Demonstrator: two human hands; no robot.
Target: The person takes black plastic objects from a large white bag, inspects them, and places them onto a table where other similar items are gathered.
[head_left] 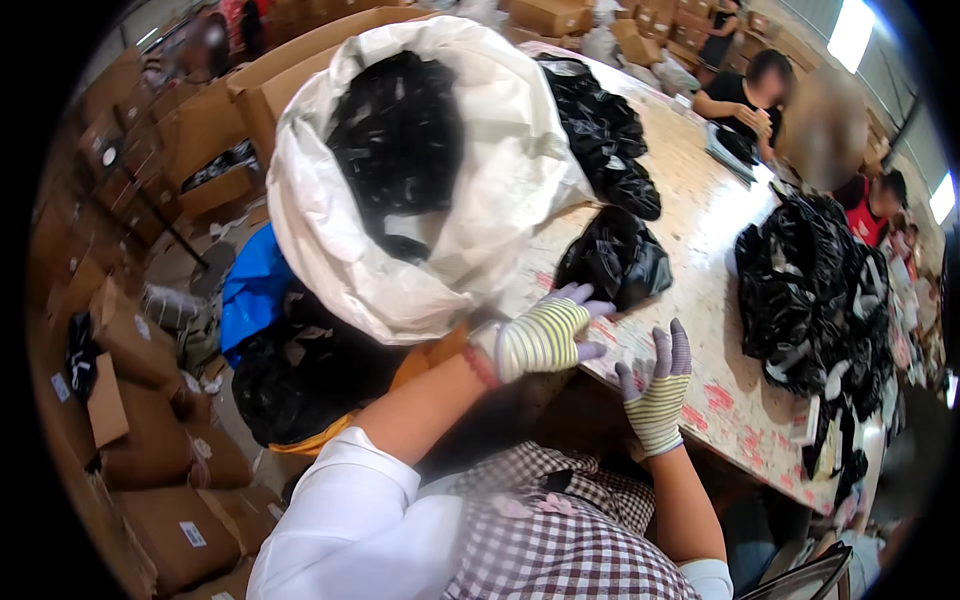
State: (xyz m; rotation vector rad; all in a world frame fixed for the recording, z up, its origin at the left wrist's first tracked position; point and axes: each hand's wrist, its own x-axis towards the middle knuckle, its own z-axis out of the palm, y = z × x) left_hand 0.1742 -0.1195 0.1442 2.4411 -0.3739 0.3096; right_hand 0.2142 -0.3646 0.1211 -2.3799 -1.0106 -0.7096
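Yellow-striped, knit-gloved left hand [543, 334]: fingers spread, at near side of crumpled glossy black plastic bundle [614, 258]; contact unclear. Similarly gloved right hand [659, 395]: wide, farther right.

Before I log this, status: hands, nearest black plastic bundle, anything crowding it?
Left hand open, contact unclear; right hand open, empty. Black plastic bundle on table, ahead of both. White sack left of it, more black plastic behind.

A glossy black plastic bundle [615, 262], crumpled into a rounded, creased lump whose folds catch the light, lies on the pale, red-stained table [695, 290] near its close edge, just on the near side of a longer black heap [600, 125].
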